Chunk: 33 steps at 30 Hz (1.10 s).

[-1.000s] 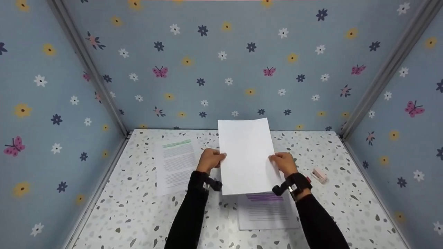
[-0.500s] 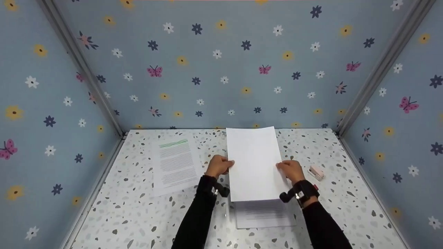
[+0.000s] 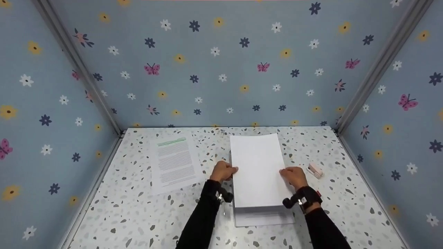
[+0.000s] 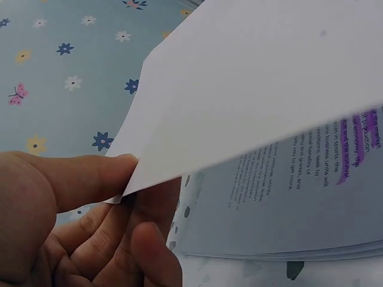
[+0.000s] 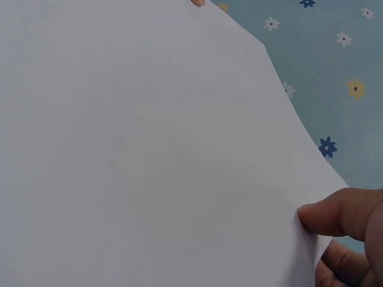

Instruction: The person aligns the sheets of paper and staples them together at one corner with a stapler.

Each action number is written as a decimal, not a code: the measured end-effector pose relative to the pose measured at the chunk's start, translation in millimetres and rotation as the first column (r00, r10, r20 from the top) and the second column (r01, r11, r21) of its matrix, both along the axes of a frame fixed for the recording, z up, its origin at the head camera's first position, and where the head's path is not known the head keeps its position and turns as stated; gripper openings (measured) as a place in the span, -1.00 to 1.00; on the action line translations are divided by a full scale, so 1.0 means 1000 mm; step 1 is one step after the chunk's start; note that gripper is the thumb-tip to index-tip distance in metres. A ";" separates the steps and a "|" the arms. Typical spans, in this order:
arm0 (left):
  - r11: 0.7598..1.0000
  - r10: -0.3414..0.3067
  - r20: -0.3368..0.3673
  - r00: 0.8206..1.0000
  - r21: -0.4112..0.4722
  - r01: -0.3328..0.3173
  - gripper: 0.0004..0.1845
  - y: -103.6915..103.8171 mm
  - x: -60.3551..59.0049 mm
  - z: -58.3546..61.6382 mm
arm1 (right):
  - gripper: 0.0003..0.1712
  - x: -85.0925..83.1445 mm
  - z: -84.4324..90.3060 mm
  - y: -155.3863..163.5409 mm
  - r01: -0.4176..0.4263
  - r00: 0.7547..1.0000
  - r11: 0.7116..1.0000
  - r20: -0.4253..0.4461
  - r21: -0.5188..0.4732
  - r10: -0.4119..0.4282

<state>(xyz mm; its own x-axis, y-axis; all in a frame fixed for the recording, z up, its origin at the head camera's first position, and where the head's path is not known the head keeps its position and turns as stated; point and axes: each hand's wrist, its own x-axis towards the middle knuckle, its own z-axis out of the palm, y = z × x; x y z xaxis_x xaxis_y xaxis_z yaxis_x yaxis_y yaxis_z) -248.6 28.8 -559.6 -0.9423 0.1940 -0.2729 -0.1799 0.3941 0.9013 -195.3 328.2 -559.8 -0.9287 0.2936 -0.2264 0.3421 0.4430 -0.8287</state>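
Both hands are pinching a blank sheet (image 3: pixel 258 171) by its side edges, left hand (image 3: pixel 223 171) and right hand (image 3: pixel 294 176), thumbs on top, holding it just above a printed paper stack (image 3: pixel 264 218). Beyond, left of the sheet, a printed page (image 3: pixel 174 162) is lying on the tabletop (image 3: pixel 138 214).

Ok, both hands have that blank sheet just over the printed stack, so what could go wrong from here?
The blank sheet is pinched only at its side edges by the left hand and right hand; it may bow or crease. It sits slightly skewed over the printed stack, so the edges may land misaligned. The small pink object lies close to the right hand and could get knocked.
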 end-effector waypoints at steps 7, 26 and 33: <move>1.000 -0.007 0.017 1.000 -0.018 0.008 -0.56 0.003 0.005 -0.011 | -0.72 0.007 -0.013 0.005 0.002 1.000 1.000 -0.016 -0.015 -0.002; 0.994 -0.037 -0.039 0.999 -0.104 0.033 -0.48 0.007 0.024 -0.036 | -0.73 0.029 -0.040 0.005 -0.003 0.999 0.998 -0.046 0.070 0.006; 0.994 -0.027 -0.066 0.997 -0.109 0.020 -0.48 0.009 0.027 -0.034 | -0.69 0.029 -0.042 0.005 0.008 0.997 0.997 -0.080 0.072 -0.002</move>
